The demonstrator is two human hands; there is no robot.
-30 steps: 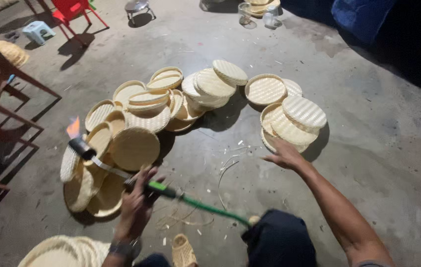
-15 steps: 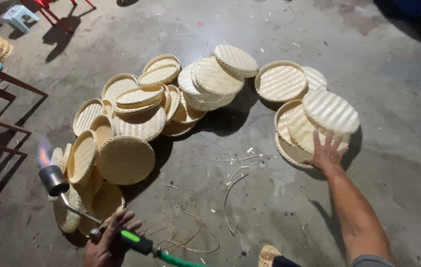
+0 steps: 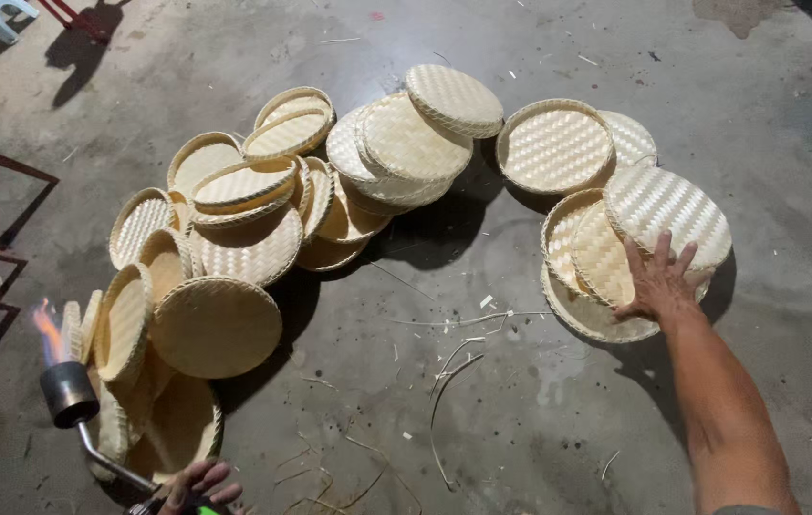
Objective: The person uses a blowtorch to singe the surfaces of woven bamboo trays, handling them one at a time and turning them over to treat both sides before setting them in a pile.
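The right hand (image 3: 659, 281) lies flat, fingers spread, on a woven tray (image 3: 606, 267). The left hand (image 3: 198, 484) grips a lit torch (image 3: 72, 393); best keep its flame (image 3: 46, 329) moving.

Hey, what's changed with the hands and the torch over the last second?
The right hand reached out onto the woven trays at the right and now rests flat there. The left hand drew the lit torch back toward the left of the pile, flame up. The trays themselves lie as before.

bare forearm (image 3: 726, 401), dark sleeve edge (image 3: 745, 510) at shoulder.
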